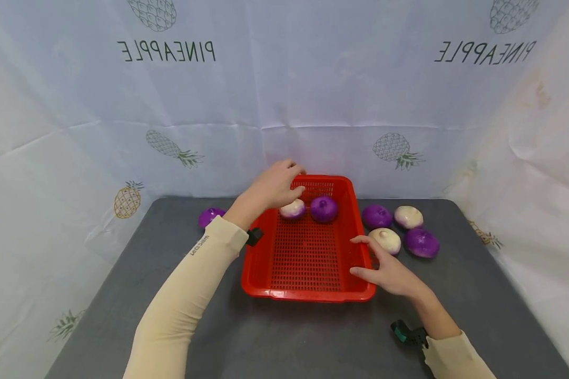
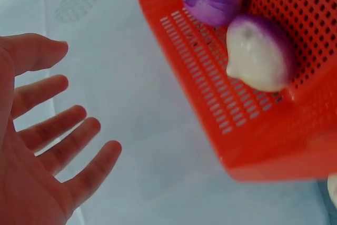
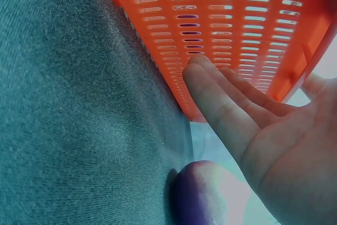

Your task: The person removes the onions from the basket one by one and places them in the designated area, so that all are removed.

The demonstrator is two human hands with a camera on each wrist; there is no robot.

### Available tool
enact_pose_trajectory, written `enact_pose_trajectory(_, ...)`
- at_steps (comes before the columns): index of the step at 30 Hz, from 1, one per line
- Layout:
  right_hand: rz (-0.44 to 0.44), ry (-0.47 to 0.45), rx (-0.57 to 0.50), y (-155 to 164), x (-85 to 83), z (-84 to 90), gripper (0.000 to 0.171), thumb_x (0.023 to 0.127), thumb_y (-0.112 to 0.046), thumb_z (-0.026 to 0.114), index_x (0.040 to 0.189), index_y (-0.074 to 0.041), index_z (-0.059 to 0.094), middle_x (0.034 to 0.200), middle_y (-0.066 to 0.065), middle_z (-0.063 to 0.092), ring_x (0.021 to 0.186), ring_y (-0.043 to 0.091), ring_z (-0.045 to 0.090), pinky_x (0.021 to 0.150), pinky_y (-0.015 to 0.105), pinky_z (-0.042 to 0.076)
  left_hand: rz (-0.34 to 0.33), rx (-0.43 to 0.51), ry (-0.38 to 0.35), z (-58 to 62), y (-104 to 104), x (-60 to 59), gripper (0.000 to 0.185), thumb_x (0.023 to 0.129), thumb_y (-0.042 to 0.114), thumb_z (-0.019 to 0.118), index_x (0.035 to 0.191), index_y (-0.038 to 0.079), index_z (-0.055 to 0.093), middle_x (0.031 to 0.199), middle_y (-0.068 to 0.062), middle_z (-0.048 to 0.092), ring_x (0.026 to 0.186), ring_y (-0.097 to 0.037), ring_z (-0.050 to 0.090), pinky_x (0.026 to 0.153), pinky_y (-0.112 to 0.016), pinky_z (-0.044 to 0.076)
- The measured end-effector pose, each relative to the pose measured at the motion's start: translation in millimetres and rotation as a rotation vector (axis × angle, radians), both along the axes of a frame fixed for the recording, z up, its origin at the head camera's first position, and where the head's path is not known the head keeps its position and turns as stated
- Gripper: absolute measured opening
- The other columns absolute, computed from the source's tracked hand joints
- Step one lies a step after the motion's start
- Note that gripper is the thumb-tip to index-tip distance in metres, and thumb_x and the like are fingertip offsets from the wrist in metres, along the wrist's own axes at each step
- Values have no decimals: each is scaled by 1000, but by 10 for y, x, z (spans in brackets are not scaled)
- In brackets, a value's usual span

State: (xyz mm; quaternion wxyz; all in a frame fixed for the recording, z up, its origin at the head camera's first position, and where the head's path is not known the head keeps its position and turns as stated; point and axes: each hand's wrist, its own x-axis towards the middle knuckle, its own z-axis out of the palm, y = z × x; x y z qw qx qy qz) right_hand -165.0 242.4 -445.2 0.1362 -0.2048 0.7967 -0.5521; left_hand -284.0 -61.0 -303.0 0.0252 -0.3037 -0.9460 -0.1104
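A red plastic basket (image 1: 308, 296) with slotted walls stands on the dark table. Inside, at its far end, lie a purple onion (image 1: 324, 209) and a white-and-purple onion (image 1: 293, 209) side by side. My left hand (image 1: 276, 185) hovers by the far left corner; in the left wrist view its fingers (image 2: 55, 125) are spread, apart from the basket, holding nothing. At the right side, my right hand (image 1: 391, 271) has its thumb and fingers spaced apart near the rim. Its straight fingers (image 3: 226, 104) lie along the outer wall in the right wrist view; whether they touch is unclear.
Right of the basket are several more onions: purple ones (image 1: 376, 216) (image 1: 421, 242) and whitish ones (image 1: 409, 216) (image 1: 385, 240). Another purple onion (image 1: 211, 217) sits at the left, near the left forearm. A pineapple-print cloth (image 1: 313, 105) hangs behind the table (image 1: 294, 342).
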Motion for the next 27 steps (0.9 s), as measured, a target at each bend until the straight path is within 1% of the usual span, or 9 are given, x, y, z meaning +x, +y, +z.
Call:
enact_pose_trajectory(3, 0, 1, -5, 0, -8, 6, 65, 94, -17, 71, 145, -7, 33, 138, 27, 44, 118, 43, 54, 78, 39, 62, -6, -12, -14, -37, 107, -83, 40, 102, 30, 58, 138, 12, 58, 136, -10, 54, 125, -30, 51, 106, -42, 44)
enact_pose_trajectory(7, 4, -5, -15, -3, -5, 6, 65, 94, -17, 71, 146, -6, 33, 138, 26, 44, 118, 44, 54, 79, 40, 62, -19, -28, -17, -132, 265, -179, 41, 102, 30, 58, 139, 12, 58, 138, -9, 54, 127, -29, 51, 108, -41, 43)
enact_pose_trajectory(12, 6, -8, -17, 2, 3, -8, 64, 95, -16, 70, 146, -5, 32, 138, 27, 43, 118, 45, 54, 80, 41, 62, -33, -47, 5, -289, 468, -265, 48, 101, 31, 59, 145, 13, 52, 139, -10, 52, 128, -28, 50, 108, -41, 43)
enact_pose_trajectory(14, 9, -8, -18, -1, 4, -8, 64, 95, -16, 70, 146, -5, 33, 138, 27, 43, 119, 45, 54, 80, 41, 62, -28, -63, 10, -375, 538, -293, 52, 101, 31, 59, 149, 15, 48, 141, -10, 50, 129, -27, 48, 109, -40, 43)
enact_pose_trajectory(19, 20, -3, -22, -16, 19, 3, 64, 95, -17, 69, 146, -4, 32, 139, 28, 43, 119, 44, 53, 80, 40, 61, -15, -115, -5, -596, 705, -332, 55, 100, 33, 59, 152, 20, 45, 148, -8, 46, 134, -26, 43, 110, -43, 43)
enact_pose_trajectory(23, 13, -10, -20, -23, 24, 1, 65, 95, -17, 70, 146, -6, 32, 139, 27, 43, 119, 44, 53, 80, 39, 62, 4, -178, -6, -732, 821, -343, 56, 99, 35, 60, 151, 22, 45, 149, -7, 44, 135, -27, 41, 110, -47, 42)
enact_pose_trajectory(27, -2, -11, -4, -23, 31, -1, 65, 95, -18, 70, 146, -7, 33, 140, 26, 43, 119, 42, 53, 79, 38, 62, 41, -223, -35, -857, 906, -346, 62, 98, 38, 62, 154, 22, 42, 157, -9, 39, 143, -30, 36, 115, -52, 36)
